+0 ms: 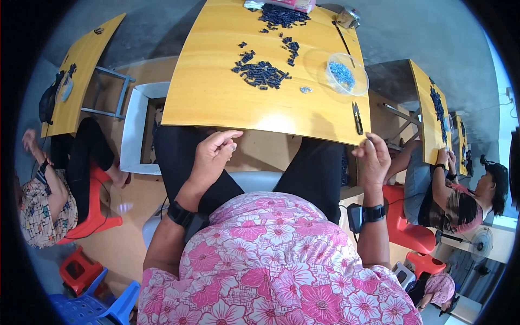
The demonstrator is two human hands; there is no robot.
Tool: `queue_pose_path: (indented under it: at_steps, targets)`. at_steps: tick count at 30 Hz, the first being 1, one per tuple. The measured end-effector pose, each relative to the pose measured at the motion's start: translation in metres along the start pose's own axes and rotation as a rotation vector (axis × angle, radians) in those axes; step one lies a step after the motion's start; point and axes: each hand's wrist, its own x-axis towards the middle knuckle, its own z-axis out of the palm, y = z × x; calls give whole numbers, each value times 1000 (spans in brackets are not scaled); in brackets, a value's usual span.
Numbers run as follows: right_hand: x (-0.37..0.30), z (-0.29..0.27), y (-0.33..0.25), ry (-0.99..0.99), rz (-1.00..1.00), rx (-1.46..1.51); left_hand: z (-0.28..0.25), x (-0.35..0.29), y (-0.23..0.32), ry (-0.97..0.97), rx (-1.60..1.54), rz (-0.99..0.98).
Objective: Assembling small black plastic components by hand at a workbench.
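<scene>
My left hand (213, 155) hovers just off the table's near edge, its thumb and index finger pinched together. Whatever it may hold is too small to make out. Beyond the near right corner of the table, my right hand (374, 160) is raised with curled fingers, and a small dark spot shows at its fingertips. A pair of black thread snips (357, 118) lies close to that hand. Farther in on the yellow table (216, 108) is a loose pile of small black cylindrical parts (262, 75). A clear round tub (362, 86) contains many small blue-and-silver pieces (342, 75).
A few silvery pieces (306, 90) lie beside the tub. At the far end are another black pile (283, 15), a jar (348, 17) and a thin dark stick (343, 40). A white box (138, 130) stands under the table's left. Other people sit at tables on both sides.
</scene>
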Motion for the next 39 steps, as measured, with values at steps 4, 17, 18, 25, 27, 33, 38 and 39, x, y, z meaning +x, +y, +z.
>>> queue_pose_path:
  at_steps: [4, 17, 18, 25, 27, 33, 38, 39]
  targets:
    - [-3, -57, 46, 203, -22, -110, 1, -2, -5, 6, -23, -44]
    - [8, -37, 58, 283, -176, -381, -1, 2, -1, -7, 17, -21]
    - [8, -17, 46, 205, -204, -325, -1, 4, -1, -5, 18, -23]
    - [26, 114, 11, -329, -492, -596, -3, 26, 7, -33, -39, 26]
    - [36, 143, 16, -385, -461, -619, -4, 31, 6, -28, -58, 25]
    - [68, 200, 27, -409, -571, -777, -2, 43, 5, 5, -124, 39]
    - [73, 214, 33, -358, -555, -908, -2, 44, -4, 23, -145, 43]
    - [71, 216, 31, -366, -554, -908, -2, 44, -4, 28, -148, 38]
